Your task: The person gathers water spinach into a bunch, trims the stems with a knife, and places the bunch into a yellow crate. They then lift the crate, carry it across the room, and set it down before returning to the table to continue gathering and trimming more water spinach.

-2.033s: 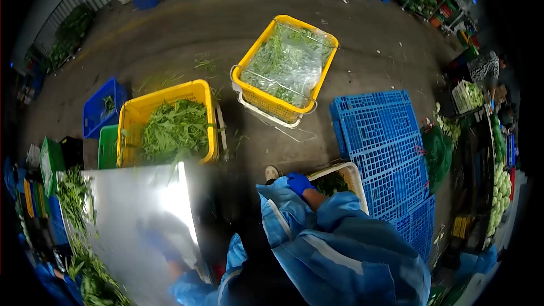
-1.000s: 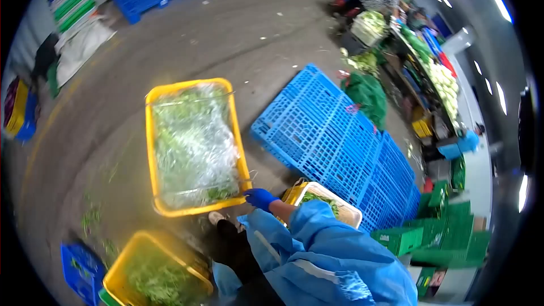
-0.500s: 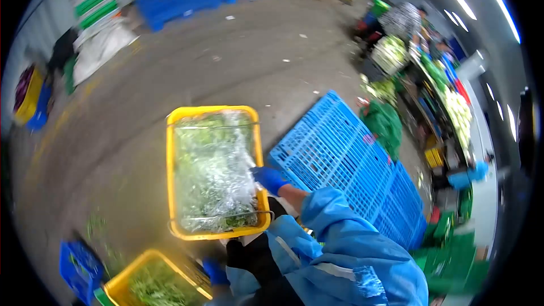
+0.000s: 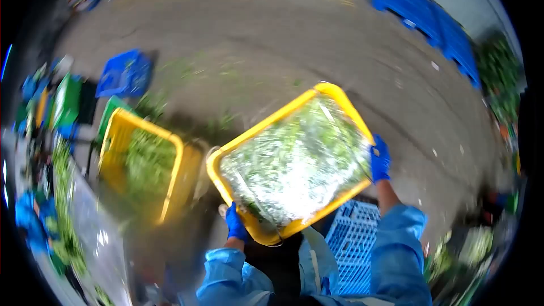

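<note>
Grasping opposite ends of the yellow basket [image 4: 258, 230], the left hand [image 4: 236, 224] and the right hand [image 4: 380, 158] hold it in front of the body, seemingly off the floor. Keeping both grips level should stop the film-covered greens [image 4: 289, 156] sliding, with clearance kept from the second yellow basket [image 4: 177, 164] leftward and the blue pallet [image 4: 354, 229] below.

Clear plastic [image 4: 300, 187]: white glare, five o'clock
Floor [image 4: 272, 34]: dim, soft, twelve o'clock
Tabletop [image 4: 102, 232]: smeared, small glints, eight o'clock
Yellow crate [image 4: 113, 150]: motion-blurred, nine o'clock
Edges: fisheye-curved, black corners
</note>
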The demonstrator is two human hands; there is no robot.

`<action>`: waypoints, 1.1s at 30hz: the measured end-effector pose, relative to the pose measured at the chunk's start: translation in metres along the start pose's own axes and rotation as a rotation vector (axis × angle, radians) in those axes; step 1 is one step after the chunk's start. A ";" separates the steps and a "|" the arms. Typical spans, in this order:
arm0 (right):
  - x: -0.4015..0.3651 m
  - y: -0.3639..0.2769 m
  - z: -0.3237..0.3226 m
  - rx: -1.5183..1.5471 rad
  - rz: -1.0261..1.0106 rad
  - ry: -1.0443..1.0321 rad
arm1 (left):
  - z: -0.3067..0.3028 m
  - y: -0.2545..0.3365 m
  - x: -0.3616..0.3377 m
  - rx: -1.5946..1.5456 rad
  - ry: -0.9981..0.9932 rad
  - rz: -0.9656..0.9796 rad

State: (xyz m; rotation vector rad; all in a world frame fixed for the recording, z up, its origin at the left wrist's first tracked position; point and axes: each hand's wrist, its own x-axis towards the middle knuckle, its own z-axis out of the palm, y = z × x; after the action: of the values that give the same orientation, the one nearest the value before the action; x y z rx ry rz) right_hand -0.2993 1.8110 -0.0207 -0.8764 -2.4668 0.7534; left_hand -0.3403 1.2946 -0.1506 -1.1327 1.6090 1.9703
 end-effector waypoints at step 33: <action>-0.037 -0.071 -0.097 0.087 0.339 -0.484 | -0.127 0.105 -0.104 0.062 -0.171 -0.005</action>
State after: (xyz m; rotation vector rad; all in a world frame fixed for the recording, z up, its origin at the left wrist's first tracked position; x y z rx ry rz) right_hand -0.2523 1.7728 0.0897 -1.2144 -2.6915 1.3136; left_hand -0.3049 1.1667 -0.0078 -0.9169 1.5650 1.9425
